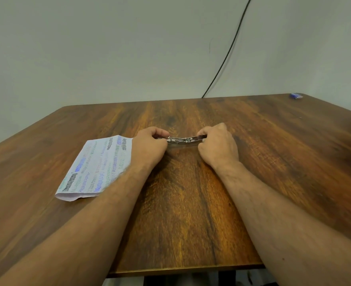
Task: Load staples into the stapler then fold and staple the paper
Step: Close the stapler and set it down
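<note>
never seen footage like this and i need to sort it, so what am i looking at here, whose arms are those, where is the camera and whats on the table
There is no machine here. A person wears a wide-angle camera on the head, looking forward and down, so the two bare forearms reaching in from the bottom are that person's own.

The surface is a brown wooden table against a pale wall, with a dark cable hanging down the wall.

Both hands hold a metal stapler, swung open nearly flat. The left hand grips one end and the right hand grips the other.

Beside the left wrist lies a sheet of printed paper, flat, its near edge curling. At the far right corner sits a small blue box, too small to tell for sure, perhaps the staples.
</note>
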Demonstrator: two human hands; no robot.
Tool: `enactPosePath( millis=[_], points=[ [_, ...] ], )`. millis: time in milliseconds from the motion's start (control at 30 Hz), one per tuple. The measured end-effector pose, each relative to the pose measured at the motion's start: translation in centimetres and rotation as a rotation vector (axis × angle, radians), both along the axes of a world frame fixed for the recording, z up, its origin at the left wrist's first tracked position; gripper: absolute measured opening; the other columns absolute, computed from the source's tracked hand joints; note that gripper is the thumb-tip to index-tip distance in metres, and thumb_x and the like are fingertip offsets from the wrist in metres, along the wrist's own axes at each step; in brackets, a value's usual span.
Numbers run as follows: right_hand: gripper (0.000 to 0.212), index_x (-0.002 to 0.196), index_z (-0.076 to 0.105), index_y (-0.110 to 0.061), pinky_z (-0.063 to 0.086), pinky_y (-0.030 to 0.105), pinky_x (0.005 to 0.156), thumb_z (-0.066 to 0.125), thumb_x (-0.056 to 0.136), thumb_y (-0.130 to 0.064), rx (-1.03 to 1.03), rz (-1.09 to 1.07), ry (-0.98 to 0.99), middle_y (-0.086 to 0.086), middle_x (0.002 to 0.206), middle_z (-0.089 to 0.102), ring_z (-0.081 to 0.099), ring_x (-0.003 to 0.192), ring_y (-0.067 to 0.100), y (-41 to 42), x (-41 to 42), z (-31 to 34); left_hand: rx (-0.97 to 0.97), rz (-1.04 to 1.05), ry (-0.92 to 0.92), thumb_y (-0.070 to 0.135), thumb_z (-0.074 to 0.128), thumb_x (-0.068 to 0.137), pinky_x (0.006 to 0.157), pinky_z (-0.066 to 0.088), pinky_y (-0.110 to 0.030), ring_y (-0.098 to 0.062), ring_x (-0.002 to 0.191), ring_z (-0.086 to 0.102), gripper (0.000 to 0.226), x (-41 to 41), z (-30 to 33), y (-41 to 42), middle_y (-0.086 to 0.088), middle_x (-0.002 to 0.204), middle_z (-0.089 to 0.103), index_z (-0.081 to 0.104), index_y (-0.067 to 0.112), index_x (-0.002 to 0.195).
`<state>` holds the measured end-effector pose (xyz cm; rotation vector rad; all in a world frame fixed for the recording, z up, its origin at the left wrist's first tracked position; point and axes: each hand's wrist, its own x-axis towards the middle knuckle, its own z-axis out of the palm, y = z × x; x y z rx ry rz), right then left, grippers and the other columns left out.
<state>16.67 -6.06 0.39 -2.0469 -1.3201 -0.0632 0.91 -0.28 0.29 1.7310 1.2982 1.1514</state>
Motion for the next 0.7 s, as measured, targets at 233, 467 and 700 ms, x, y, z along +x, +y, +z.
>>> enactPosePath(
  millis=[233, 467, 700],
  points=[
    [0.03, 0.111, 0.072, -0.028, 0.032, -0.001, 0.085, 0.056, 0.097, -0.006, 0.251, 0.147, 0.241, 0.0, 0.126, 0.05, 0.046, 0.1, 0.002, -0.05, 0.54, -0.01, -0.047, -0.015, -0.121, 0.008, 0.059, 0.075, 0.084, 0.061, -0.048, -0.022, 0.09, 0.072, 0.028, -0.24, 0.01, 0.18, 0.002, 0.089, 0.075, 0.076, 0.031, 0.074],
    [0.067, 0.138, 0.043, -0.031, 0.058, 0.02, 0.082, 0.074, 0.086, -0.003, 0.435, 0.298, 0.466, -0.008, 0.099, 0.068, 0.073, 0.087, 0.004, -0.15, 0.43, -0.07, 0.015, -0.064, -0.102, 0.008, 0.066, 0.087, 0.089, 0.06, -0.042, -0.019, 0.093, 0.071, 0.024, -0.23, -0.2, 0.44, 0.004, 0.094, 0.075, 0.076, 0.028, 0.08],
    [0.026, 0.117, 0.068, -0.024, 0.056, 0.026, 0.087, 0.067, 0.092, -0.016, 0.326, 0.447, 0.187, -0.007, 0.104, 0.067, 0.063, 0.095, 0.003, 0.19, 0.37, -0.51, -0.014, -0.19, -0.213, 0.003, 0.08, 0.079, 0.09, 0.06, -0.045, -0.023, 0.091, 0.076, 0.024, -0.73, -0.15, 0.35, -0.006, 0.093, 0.078, 0.071, 0.02, 0.093]
  ],
)
